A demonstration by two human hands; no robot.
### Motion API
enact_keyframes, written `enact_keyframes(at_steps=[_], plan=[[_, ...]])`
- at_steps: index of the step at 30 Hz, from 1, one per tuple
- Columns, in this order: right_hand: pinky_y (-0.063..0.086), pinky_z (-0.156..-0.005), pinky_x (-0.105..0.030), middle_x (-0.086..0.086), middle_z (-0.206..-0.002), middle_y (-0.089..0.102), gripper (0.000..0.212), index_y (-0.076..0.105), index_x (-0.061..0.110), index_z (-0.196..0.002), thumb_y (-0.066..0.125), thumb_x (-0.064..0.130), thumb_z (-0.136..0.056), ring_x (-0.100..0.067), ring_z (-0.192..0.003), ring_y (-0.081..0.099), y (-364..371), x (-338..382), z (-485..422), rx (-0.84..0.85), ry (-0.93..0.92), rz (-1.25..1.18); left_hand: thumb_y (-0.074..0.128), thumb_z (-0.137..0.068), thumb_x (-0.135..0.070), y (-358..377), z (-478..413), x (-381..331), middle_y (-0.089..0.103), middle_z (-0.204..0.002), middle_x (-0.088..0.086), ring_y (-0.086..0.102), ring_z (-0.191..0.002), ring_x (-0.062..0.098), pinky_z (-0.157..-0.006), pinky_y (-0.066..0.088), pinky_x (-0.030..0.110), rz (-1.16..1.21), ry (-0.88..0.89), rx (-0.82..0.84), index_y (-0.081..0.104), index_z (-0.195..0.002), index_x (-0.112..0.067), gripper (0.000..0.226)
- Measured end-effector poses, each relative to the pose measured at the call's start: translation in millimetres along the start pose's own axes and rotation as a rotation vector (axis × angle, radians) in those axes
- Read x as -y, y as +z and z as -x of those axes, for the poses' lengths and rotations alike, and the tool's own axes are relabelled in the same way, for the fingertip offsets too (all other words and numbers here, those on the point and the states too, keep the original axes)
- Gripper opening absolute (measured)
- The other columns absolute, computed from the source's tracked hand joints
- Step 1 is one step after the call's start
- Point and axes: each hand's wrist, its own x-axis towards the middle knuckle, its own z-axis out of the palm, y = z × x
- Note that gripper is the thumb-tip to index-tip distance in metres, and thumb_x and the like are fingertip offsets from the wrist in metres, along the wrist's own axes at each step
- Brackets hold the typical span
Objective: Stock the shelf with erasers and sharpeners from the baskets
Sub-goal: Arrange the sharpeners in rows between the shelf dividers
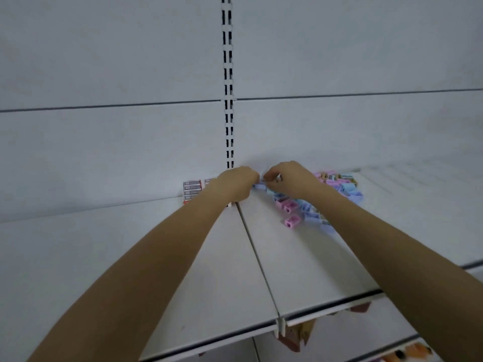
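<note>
Both my arms reach to the back of the white shelf [300, 257]. My left hand [236, 182] is curled at the shelf seam by the back wall, touching a pale blue sharpener [259, 186]. My right hand [290, 177] pinches a small item at its fingertips, right beside the left hand. A loose pile of pink, blue and purple sharpeners [337, 182] lies behind and under my right wrist, with pink ones [292, 220] nearer the front. A stack of white eraser boxes [192, 190] with red print stands at the back, left of my left hand.
A slotted upright [227, 100] runs up the back panel above the hands. The seam [257, 257] between two shelf boards runs from the hands toward the front edge. Orange and pink goods [295, 335] show on lower shelves.
</note>
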Motion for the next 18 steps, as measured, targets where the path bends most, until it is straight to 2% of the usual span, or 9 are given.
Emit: enact_keyframes(at_steps=[3, 6, 9, 12, 14, 16, 18], plan=[[0.045, -0.083, -0.029, -0.009, -0.106, 0.066, 0.025, 0.067, 0.014, -0.108, 0.054, 0.02, -0.088, -0.026, -0.099, 0.057, 8, 0, -7, 0.064, -0.016, 0.034, 0.038, -0.09, 0.0, 3, -1, 2, 0.048, -0.115, 0.015, 0.052, -0.103, 0.032, -0.082, 0.042, 0.038, 0.044, -0.017, -0.015, 0.052, -0.119, -0.006, 0.033], [0.041, -0.075, -0.024, -0.011, -0.099, 0.067, 0.019, 0.069, 0.008, -0.095, 0.056, 0.016, -0.085, -0.025, -0.092, 0.059, 10, -4, -10, 0.048, -0.006, 0.014, 0.039, -0.087, 0.005, 1, -1, 5, 0.047, -0.111, 0.017, 0.052, -0.098, 0.035, -0.081, 0.042, 0.039, 0.082, -0.034, -0.005, 0.054, -0.105, 0.0, 0.024], [0.04, -0.072, -0.025, -0.008, -0.092, 0.062, 0.013, 0.069, 0.007, -0.089, 0.06, 0.015, -0.082, -0.024, -0.089, 0.057, 12, -6, -10, 0.036, -0.025, 0.016, 0.042, -0.088, 0.004, 1, -1, 9, 0.046, -0.117, 0.015, 0.052, -0.102, 0.032, -0.089, 0.044, 0.039, 0.133, -0.051, 0.011, 0.058, -0.114, -0.005, 0.031], [0.043, -0.076, -0.028, -0.008, -0.096, 0.063, 0.012, 0.069, 0.01, -0.089, 0.061, 0.014, -0.08, -0.025, -0.092, 0.054, 14, -7, -11, 0.026, -0.053, 0.018, 0.048, -0.089, -0.001, -2, 0, 10, 0.048, -0.121, 0.012, 0.051, -0.108, 0.028, -0.089, 0.042, 0.034, 0.166, -0.044, 0.037, 0.058, -0.114, -0.009, 0.028], [0.045, -0.079, -0.03, -0.009, -0.1, 0.064, 0.015, 0.066, 0.01, -0.093, 0.061, 0.011, -0.079, -0.025, -0.095, 0.055, 15, -7, -12, 0.031, -0.063, -0.013, 0.051, -0.088, -0.004, -7, 3, 9, 0.055, -0.119, 0.009, 0.053, -0.107, 0.026, -0.085, 0.043, 0.032, 0.181, -0.031, 0.062, 0.058, -0.111, -0.01, 0.025], [0.046, -0.08, -0.032, -0.01, -0.102, 0.064, 0.023, 0.061, 0.009, -0.101, 0.061, 0.008, -0.078, -0.025, -0.097, 0.054, 13, -5, -10, 0.035, -0.069, -0.045, 0.052, -0.086, -0.007, -12, 8, 9, 0.059, -0.11, 0.008, 0.054, -0.096, 0.024, -0.072, 0.041, 0.03, 0.182, -0.015, 0.056, 0.058, -0.105, -0.01, 0.02], [0.043, -0.08, -0.029, -0.009, -0.103, 0.064, 0.03, 0.06, 0.008, -0.108, 0.059, 0.007, -0.079, -0.025, -0.098, 0.055, 12, -2, -9, 0.043, -0.088, -0.03, 0.054, -0.085, -0.01, -16, 14, 9, 0.06, -0.106, 0.007, 0.05, -0.087, 0.021, -0.067, 0.035, 0.028, 0.181, -0.003, 0.023, 0.056, -0.1, -0.012, 0.015]])
